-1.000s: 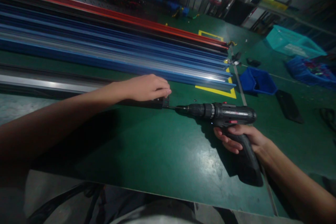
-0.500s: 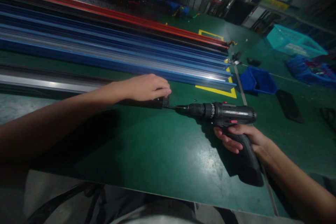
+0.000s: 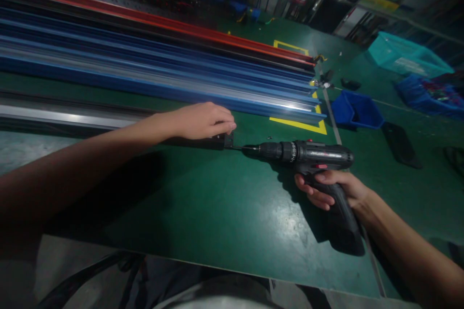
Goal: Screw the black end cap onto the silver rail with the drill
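My right hand (image 3: 331, 188) is wrapped round the grip of a black cordless drill (image 3: 308, 157) that lies level over the green table. The drill's bit meets the end of a long dark metal rail (image 3: 72, 118) at a small black end bracket (image 3: 226, 141). My left hand (image 3: 203, 120) rests on top of that rail's end, fingers curled down and pressing on it just behind the bracket.
Long blue profiles (image 3: 163, 75) and a red one (image 3: 163, 21) lie stacked beyond the rail. A blue bin (image 3: 357, 111), a dark flat pad (image 3: 400, 145), a teal crate (image 3: 406, 55) and another blue tray (image 3: 427, 94) sit to the right. A person stands far back.
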Demonstrator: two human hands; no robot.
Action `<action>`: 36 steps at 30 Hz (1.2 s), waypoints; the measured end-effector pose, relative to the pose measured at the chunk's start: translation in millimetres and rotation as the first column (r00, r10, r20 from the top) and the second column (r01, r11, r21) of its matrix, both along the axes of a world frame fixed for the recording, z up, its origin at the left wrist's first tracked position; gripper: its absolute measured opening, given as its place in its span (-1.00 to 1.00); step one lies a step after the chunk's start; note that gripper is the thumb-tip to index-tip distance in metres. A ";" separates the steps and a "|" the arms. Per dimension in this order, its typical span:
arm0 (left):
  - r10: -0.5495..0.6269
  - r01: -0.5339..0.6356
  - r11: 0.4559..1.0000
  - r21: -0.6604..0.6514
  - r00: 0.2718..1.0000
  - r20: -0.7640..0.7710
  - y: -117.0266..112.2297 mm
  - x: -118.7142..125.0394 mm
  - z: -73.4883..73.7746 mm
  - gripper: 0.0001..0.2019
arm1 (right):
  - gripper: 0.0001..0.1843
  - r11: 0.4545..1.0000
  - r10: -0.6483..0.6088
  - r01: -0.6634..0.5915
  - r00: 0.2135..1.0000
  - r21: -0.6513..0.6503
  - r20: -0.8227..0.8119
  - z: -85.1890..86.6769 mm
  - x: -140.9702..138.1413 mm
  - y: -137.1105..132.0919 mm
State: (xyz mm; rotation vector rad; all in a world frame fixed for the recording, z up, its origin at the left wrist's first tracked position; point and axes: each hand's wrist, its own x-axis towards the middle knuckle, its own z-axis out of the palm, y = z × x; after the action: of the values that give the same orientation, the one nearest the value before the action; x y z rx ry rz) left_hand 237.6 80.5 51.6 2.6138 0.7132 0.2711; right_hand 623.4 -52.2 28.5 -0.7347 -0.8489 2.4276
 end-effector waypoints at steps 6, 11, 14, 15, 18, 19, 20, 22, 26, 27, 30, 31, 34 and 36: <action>0.014 -0.014 1.000 0.001 1.000 -0.004 -1.7 0.7 1.3 -0.56 | -0.68 1.000 0.002 -0.001 1.000 -0.025 0.019 1.3 0.2 0.3; 0.004 -0.004 1.000 0.002 1.000 -0.004 -1.1 0.2 0.7 -0.56 | -0.68 1.000 0.000 0.000 1.000 -0.018 0.019 2.9 0.0 0.0; 0.002 -0.002 1.000 0.002 1.000 -0.002 -0.6 0.0 0.2 -0.57 | -0.68 1.000 -0.001 0.002 1.000 -0.022 0.020 1.9 0.1 0.1; 0.001 -0.001 1.000 0.003 1.000 -0.002 -0.5 0.1 0.1 -0.57 | -0.68 1.000 -0.002 0.002 1.000 -0.022 0.018 1.3 0.2 0.2; 0.002 -0.002 1.000 0.007 1.000 -0.002 -0.7 0.2 0.3 -0.57 | -0.68 1.000 0.000 0.000 1.000 -0.015 0.010 -0.1 0.4 0.3; 0.004 -0.004 1.000 0.009 1.000 -0.004 -0.8 0.3 0.5 -0.57 | -0.67 1.000 0.002 -0.002 1.000 -0.014 0.008 -0.2 0.3 0.3; 0.007 -0.007 1.000 0.010 1.000 -0.006 -0.9 0.3 0.6 -0.56 | -0.67 1.000 0.003 -0.003 1.000 -0.013 0.007 0.0 0.2 0.3; 0.010 -0.010 1.000 0.011 1.000 -0.007 -1.0 0.2 0.7 -0.56 | -0.67 1.000 0.002 -0.002 1.000 -0.013 0.006 0.7 -0.1 0.1; 0.004 -0.004 1.000 0.013 1.000 0.000 -0.7 -0.2 0.1 -0.56 | -0.67 1.000 0.006 -0.006 1.000 -0.019 0.007 2.0 -0.1 0.1; 0.001 -0.001 1.000 0.013 1.000 0.001 -0.6 -0.2 -0.1 -0.56 | -0.67 1.000 0.005 -0.005 1.000 -0.019 0.010 1.9 0.0 0.2; 0.002 -0.002 1.000 0.014 1.000 0.000 -0.4 -0.4 -0.7 -0.57 | -0.67 1.000 0.000 0.000 1.000 -0.007 0.007 1.3 0.6 0.5; 0.003 -0.003 1.000 0.014 1.000 0.000 -0.4 -0.4 -0.8 -0.57 | -0.67 1.000 -0.001 0.001 1.000 -0.004 0.006 1.1 0.7 0.5; 0.005 -0.005 1.000 0.015 1.000 0.001 -0.5 -0.3 -0.6 -0.56 | -0.67 1.000 0.001 -0.001 1.000 0.002 0.005 0.9 0.5 0.2; 0.004 -0.004 1.000 0.014 1.000 0.001 -0.7 -0.1 -0.3 -0.56 | -0.67 1.000 0.001 -0.001 1.000 0.000 0.010 1.0 0.0 0.0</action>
State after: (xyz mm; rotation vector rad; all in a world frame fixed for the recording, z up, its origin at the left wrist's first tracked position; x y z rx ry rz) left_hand 237.5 79.8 51.3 2.6256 0.7194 0.2801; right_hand 623.4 -52.2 29.6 -0.7476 -0.8535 2.4262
